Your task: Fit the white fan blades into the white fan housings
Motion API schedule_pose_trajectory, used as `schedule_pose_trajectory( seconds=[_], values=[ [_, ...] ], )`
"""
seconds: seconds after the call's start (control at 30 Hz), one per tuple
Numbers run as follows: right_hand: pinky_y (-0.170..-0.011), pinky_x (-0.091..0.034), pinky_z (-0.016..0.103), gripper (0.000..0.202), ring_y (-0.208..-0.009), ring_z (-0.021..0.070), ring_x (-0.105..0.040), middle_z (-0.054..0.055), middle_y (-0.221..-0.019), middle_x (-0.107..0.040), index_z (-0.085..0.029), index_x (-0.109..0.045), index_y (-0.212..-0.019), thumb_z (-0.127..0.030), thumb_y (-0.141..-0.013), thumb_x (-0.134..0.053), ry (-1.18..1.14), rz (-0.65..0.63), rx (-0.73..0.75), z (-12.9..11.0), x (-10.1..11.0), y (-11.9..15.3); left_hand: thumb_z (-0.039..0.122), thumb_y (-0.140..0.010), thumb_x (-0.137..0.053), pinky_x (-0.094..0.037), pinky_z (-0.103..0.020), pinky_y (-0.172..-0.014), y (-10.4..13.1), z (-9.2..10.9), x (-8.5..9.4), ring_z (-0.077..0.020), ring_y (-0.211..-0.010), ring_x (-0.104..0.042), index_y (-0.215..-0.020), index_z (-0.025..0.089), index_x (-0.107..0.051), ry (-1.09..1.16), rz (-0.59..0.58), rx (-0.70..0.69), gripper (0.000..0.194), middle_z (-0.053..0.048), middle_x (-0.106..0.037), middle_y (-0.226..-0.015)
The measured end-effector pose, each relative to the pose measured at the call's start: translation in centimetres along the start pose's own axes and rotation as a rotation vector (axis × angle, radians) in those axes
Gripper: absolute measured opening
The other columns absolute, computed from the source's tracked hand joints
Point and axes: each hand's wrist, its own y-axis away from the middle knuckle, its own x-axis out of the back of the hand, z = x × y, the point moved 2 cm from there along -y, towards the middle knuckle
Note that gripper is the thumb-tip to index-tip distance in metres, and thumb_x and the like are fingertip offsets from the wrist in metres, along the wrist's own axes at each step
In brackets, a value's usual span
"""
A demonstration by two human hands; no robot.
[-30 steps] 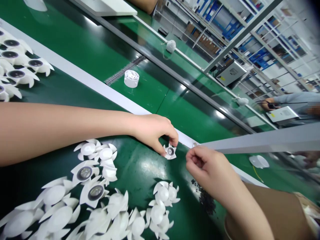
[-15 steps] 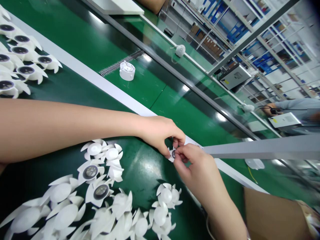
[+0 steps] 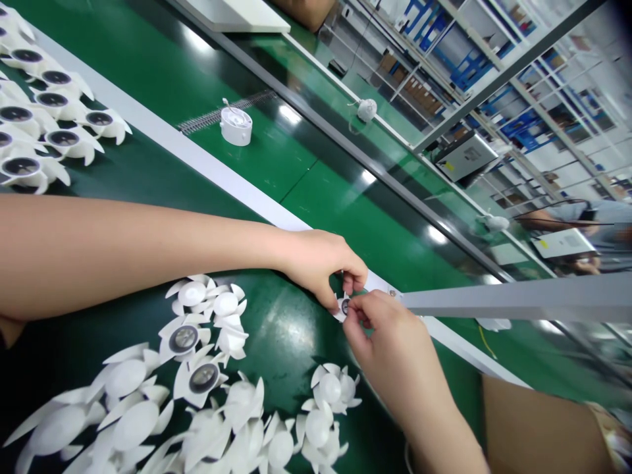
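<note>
Fan wheels on both sides of the left arm.
On the table (image 3: 162, 174) I saw one group of fan wheels (image 3: 64, 139) far left, behind the arm, and a nearer group (image 3: 135, 424) before it. Across the rail (image 3: 207, 158), a round housing (image 3: 236, 128) stood on the conveyor (image 3: 168, 85).

The left hand (image 3: 323, 263) and right hand (image 3: 392, 326) are bare, smooth-backed and slim-fingered. The left forearm (image 3: 148, 253), uncovered out to nine o'clock, broadens evenly from a narrow wrist; the right forearm (image 3: 437, 408), also uncovered, thickens toward five o'clock.
</note>
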Motion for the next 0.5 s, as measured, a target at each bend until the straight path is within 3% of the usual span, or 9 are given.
schedule_pose_trajectory(
  seconds=[0.17, 0.33, 0.43, 0.5],
  values=[
    [-0.054, -0.035, 0.031, 0.016, -0.056, 0.0178, -0.053, 0.003, -0.066, -0.057, -0.016, -0.063, -0.076, -0.013, -0.087, -0.052, 0.238, 0.051, 0.090, -1.9, 0.2, 1.1, 0.029, -0.066, -0.083, -0.043, -0.025, -0.073, 0.0, 0.0, -0.1, -0.0152, -0.089, -0.064, -0.097, 0.026, -0.066, 0.008, 0.021, 0.007, 0.035, 0.007, -0.075, -0.098],
    [-0.052, -0.039, 0.033, 0.022, -0.056, 0.0211, -0.058, 0.007, -0.067, -0.062, -0.012, -0.070, -0.093, -0.013, -0.087, -0.049, 0.357, 0.004, 0.116, -3.7, -0.2, 1.8, 0.029, -0.066, -0.082, -0.044, -0.025, -0.074, 0.1, 0.1, -0.1, -0.0151, -0.088, -0.065, -0.096, 0.026, -0.066, 0.012, 0.031, 0.014, 0.034, 0.006, -0.075, -0.096],
    [-0.055, -0.047, 0.031, 0.028, -0.064, 0.0216, -0.065, 0.009, -0.081, -0.070, -0.016, -0.070, -0.106, -0.020, -0.091, -0.047, 0.108, -0.105, -0.012, -1.7, 1.4, 2.6, 0.028, -0.066, -0.083, -0.044, -0.026, -0.074, 0.1, 0.1, 0.0, -0.0155, -0.089, -0.065, -0.097, 0.026, -0.067, 0.017, 0.024, 0.027, 0.035, 0.006, -0.075, -0.097],
    [-0.056, -0.050, 0.031, 0.026, -0.065, 0.0213, -0.067, 0.007, -0.085, -0.073, -0.023, -0.072, -0.101, -0.030, -0.093, -0.049, -0.040, -0.187, -0.160, 1.9, 3.5, 3.6, 0.029, -0.067, -0.083, -0.044, -0.025, -0.075, 0.1, 0.0, 0.1, -0.0153, -0.091, -0.066, -0.099, 0.025, -0.068, 0.019, 0.013, 0.032, 0.036, 0.006, -0.075, -0.098]
  ],
)
